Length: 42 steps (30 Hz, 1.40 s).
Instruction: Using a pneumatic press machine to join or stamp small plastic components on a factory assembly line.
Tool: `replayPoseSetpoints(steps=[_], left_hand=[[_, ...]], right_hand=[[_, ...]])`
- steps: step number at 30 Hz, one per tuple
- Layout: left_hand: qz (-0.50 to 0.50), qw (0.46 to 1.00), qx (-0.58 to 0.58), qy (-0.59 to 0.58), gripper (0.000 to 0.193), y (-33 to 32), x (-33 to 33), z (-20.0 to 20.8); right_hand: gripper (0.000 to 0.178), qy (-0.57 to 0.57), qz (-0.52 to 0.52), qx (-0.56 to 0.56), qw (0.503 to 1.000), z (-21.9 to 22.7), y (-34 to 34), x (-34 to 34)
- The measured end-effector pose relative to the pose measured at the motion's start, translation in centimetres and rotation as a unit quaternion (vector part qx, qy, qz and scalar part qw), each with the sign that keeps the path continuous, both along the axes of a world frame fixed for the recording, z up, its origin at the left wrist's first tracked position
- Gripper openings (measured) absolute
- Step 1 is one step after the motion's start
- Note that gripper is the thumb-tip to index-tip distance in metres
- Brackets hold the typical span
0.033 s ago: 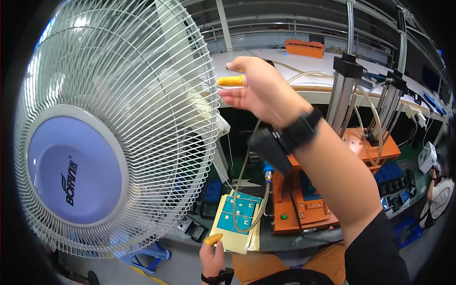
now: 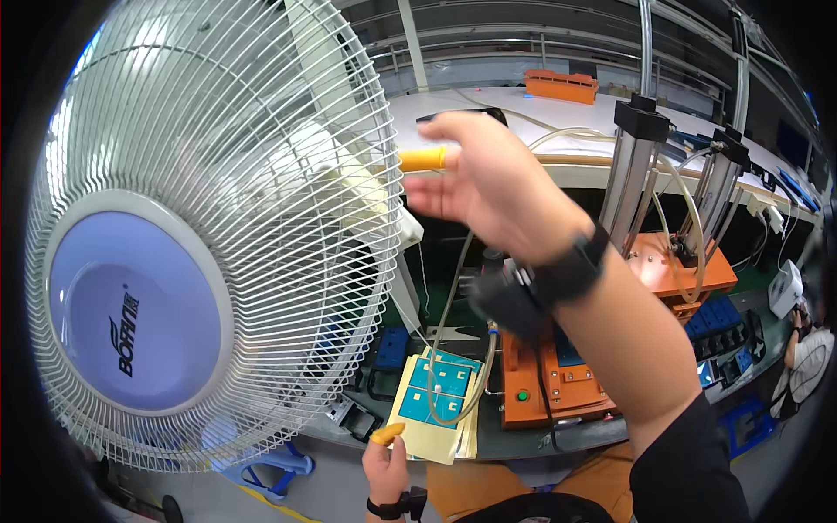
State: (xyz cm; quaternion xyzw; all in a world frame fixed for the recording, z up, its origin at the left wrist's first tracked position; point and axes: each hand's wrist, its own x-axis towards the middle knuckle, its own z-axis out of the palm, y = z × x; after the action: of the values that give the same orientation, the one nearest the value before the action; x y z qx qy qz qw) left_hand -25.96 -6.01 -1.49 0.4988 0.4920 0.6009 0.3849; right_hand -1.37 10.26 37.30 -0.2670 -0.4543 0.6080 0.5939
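Observation:
My right hand is raised at the right edge of a large fan with a white wire grille and a lilac hub. Its fingers stretch left, the thumb apart, and a yellow finger cot covers one. The fingertips overlap the grille's edge; whether they touch it I cannot tell. Nothing shows in that hand. Low in the middle, my left hand has thumb and forefinger extended, with a yellow finger cot on the forefinger. It is just left of a stack of cream sheets with teal panels, holding nothing visible.
An orange press with a green button and upright metal cylinders stands right of the sheets. A loose hose hangs over the sheets. An orange bin sits on the white shelf. A person is at far right.
My right hand and wrist have shifted slightly right and down. My left hand has dipped a little, and the fan's grille looks nearly the same.

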Motion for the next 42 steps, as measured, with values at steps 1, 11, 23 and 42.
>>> replayPoseSetpoints(steps=[1,11,23,42], left_hand=[[0.0,1.0,-0.002,-0.003,0.022,0.7,0.2,1.2],[0.003,0.984,-0.047,0.171,0.026,13.0,-3.6,2.7],[-0.126,0.821,-0.002,0.556,0.05,39.6,-6.4,-6.4],[-0.219,0.729,0.034,0.647,0.034,45.7,-0.1,-7.3]], right_hand=[[0.041,0.0,0.022,0.006,1.0,-1.3,-2.2,0.6],[0.042,-0.211,0.266,-0.019,0.94,-18.7,-20.1,11.5],[0.048,-0.447,0.059,-0.163,0.877,-29.5,-28.3,18.5],[0.048,-0.463,0.0,-0.218,0.859,-34.1,-27.6,18.0]])
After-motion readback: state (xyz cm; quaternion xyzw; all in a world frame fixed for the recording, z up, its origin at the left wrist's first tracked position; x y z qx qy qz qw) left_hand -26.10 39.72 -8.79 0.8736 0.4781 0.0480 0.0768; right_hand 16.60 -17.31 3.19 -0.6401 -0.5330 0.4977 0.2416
